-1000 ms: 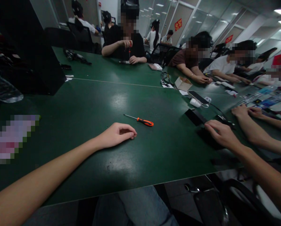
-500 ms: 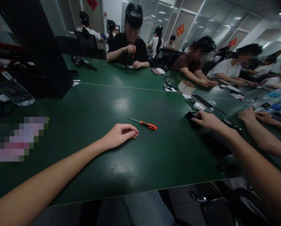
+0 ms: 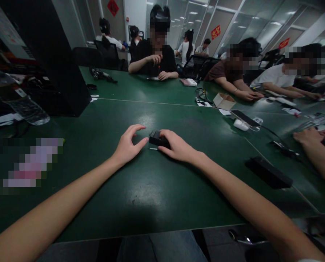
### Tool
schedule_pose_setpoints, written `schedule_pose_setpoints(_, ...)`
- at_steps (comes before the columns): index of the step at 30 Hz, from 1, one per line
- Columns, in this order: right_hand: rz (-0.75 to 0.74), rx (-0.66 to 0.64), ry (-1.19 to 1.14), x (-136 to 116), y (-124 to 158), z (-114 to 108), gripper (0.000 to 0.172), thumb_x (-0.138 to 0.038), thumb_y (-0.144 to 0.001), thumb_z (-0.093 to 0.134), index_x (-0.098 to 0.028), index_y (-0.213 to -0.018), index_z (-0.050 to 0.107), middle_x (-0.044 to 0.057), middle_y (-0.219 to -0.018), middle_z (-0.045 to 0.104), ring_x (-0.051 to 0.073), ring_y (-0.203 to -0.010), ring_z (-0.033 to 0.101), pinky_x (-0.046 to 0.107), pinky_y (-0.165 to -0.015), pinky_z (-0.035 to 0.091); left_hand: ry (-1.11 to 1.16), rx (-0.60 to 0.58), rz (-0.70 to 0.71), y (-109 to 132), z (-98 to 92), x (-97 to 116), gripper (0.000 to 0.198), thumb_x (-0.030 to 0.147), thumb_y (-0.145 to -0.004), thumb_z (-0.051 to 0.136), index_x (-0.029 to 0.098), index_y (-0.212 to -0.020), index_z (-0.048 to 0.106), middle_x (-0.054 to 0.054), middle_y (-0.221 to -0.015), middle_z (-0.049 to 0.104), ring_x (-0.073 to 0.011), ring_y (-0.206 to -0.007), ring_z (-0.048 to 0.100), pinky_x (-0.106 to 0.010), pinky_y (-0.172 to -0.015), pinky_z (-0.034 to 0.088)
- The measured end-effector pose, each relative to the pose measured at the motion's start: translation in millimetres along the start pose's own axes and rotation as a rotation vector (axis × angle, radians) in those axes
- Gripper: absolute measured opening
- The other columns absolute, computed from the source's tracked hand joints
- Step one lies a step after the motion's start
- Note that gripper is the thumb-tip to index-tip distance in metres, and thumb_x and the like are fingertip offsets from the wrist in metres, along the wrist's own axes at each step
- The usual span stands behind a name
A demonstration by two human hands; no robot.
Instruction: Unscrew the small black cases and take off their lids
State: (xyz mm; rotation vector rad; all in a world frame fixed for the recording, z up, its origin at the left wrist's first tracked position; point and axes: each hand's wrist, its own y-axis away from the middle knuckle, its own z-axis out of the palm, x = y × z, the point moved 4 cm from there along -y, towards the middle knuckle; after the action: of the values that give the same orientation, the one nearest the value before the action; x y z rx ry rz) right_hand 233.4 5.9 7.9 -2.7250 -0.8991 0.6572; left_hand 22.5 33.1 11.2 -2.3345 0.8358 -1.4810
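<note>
My right hand is closed over a small black box-shaped object at the middle of the table, fingers on top and thumb along its near side. Just to the left, my left hand is open, its thumb and fingers apart and curved towards the black object, with nothing in them. A short piece of a screwdriver's metal shaft shows below the object; the screwdriver's orange and black handle is hidden by my right hand.
A long black object lies at the right. Farther back are a phone, a white charger, a cardboard box and cables. A plastic bottle is at the left. A co-worker's hand rests at the right; others sit across the table.
My right hand has come in from the right with the black object, covering most of the screwdriver. My left hand has opened and shifted slightly left. The view has turned a little right.
</note>
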Motion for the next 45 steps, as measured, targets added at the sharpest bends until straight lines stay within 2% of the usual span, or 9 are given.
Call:
schedule_pose_setpoints(3, -0.135, -0.045, -0.035, -27.5, 22.2, -0.2, 0.052, -0.034, -0.097, 0.058, -0.018, -0.143, 0.040, 0.021, -0.152, 0.044, 0.029, -0.142, 0.043, 0.052, -0.115, 0.041, 0.021, -0.106, 0.063, 3.0, 6.7, 5.5, 0.043, 0.034, -0.089, 0.068, 0.017, -0.127, 0.062, -0.013, -0.133, 0.063, -0.0277, -0.126, 0.059, -0.041, -0.102, 0.050)
schedule_pose_setpoints(7, -0.052, -0.069, 0.049, -27.5, 58.7, -11.0, 0.074, -0.052, -0.092, 0.064, -0.015, -0.150, 0.035, 0.023, -0.148, 0.049, 0.033, -0.137, 0.048, 0.054, -0.112, 0.045, -0.011, -0.292, 0.090, 10.7, 20.0, 17.0, 0.039, 0.035, -0.087, 0.072, 0.017, -0.121, 0.067, -0.011, -0.124, 0.069, -0.0259, -0.116, 0.064, -0.040, -0.103, 0.049)
schedule_pose_setpoints(9, 0.024, -0.116, 0.085, -18.8, 75.9, -17.1, 0.067, -0.056, -0.090, 0.065, -0.015, -0.140, 0.048, 0.021, -0.136, 0.058, 0.034, -0.123, 0.057, 0.054, -0.103, 0.050, -0.025, -0.351, 0.076, 13.8, 24.3, 21.9, 0.034, 0.035, -0.088, 0.072, 0.018, -0.117, 0.069, -0.008, -0.117, 0.072, -0.0242, -0.108, 0.067, -0.038, -0.098, 0.050)
schedule_pose_setpoints(11, 0.101, -0.182, 0.064, -9.3, 90.5, -24.7, 0.045, -0.052, -0.093, 0.063, -0.017, -0.120, 0.062, 0.016, -0.119, 0.066, 0.029, -0.106, 0.063, 0.047, -0.091, 0.054, -0.021, -0.386, 0.076, 15.7, 26.5, 26.1, 0.031, 0.035, -0.089, 0.071, 0.019, -0.115, 0.071, -0.006, -0.114, 0.073, -0.0228, -0.105, 0.068, -0.037, -0.095, 0.051)
schedule_pose_setpoints(15, 0.246, -0.288, -0.120, 1.2, 104.2, -52.4, 0.031, -0.049, -0.095, 0.061, -0.019, -0.095, 0.068, 0.007, -0.092, 0.070, 0.019, -0.081, 0.065, 0.032, -0.071, 0.052, 0.010, -0.414, 0.050, 16.5, 27.3, 28.5, 0.031, 0.037, -0.088, 0.072, 0.020, -0.115, 0.071, -0.006, -0.114, 0.073, -0.0222, -0.104, 0.068, -0.035, -0.091, 0.051)
schedule_pose_setpoints(19, 0.319, -0.046, -0.114, -3.6, 84.2, -107.4, 0.031, -0.052, -0.090, 0.066, -0.022, -0.096, 0.069, 0.004, -0.087, 0.072, 0.019, -0.074, 0.065, 0.031, -0.066, 0.049, 0.017, -0.426, 0.030, 16.9, 27.8, 27.6, 0.031, 0.036, -0.088, 0.072, 0.021, -0.115, 0.071, -0.006, -0.115, 0.073, -0.0226, -0.105, 0.067, -0.036, -0.092, 0.050)
schedule_pose_setpoints(24, 0.166, 0.158, 0.110, -35.2, 28.0, -151.0, 0.028, -0.052, -0.091, 0.064, -0.024, -0.091, 0.066, 0.002, -0.075, 0.067, 0.018, -0.063, 0.058, 0.032, -0.060, 0.042, 0.003, -0.410, 0.025, 19.0, 29.0, 30.0, 0.030, 0.035, -0.088, 0.073, 0.021, -0.115, 0.070, -0.006, -0.115, 0.072, -0.0225, -0.105, 0.067, -0.037, -0.094, 0.051)
schedule_pose_setpoints(31, 0.000, 0.133, 0.186, -60.1, -20.1, -131.9, 0.029, -0.050, -0.094, 0.059, -0.022, -0.090, 0.064, 0.000, -0.071, 0.066, 0.015, -0.061, 0.057, 0.028, -0.061, 0.039, -0.019, -0.379, 0.052, 22.0, 30.5, 34.2, 0.031, 0.034, -0.088, 0.073, 0.020, -0.115, 0.070, -0.007, -0.115, 0.072, -0.0237, -0.105, 0.068, -0.039, -0.097, 0.052)
schedule_pose_setpoints(45, -0.025, 0.091, 0.174, -53.2, -19.1, -125.0, 0.026, -0.047, -0.095, 0.057, -0.021, -0.091, 0.063, -0.001, -0.072, 0.065, 0.014, -0.061, 0.056, 0.029, -0.063, 0.040, -0.022, -0.419, 0.062, 22.2, 29.8, 35.5, 0.032, 0.034, -0.090, 0.070, 0.022, -0.120, 0.070, -0.007, -0.118, 0.071, -0.0234, -0.108, 0.067, -0.038, -0.097, 0.051)
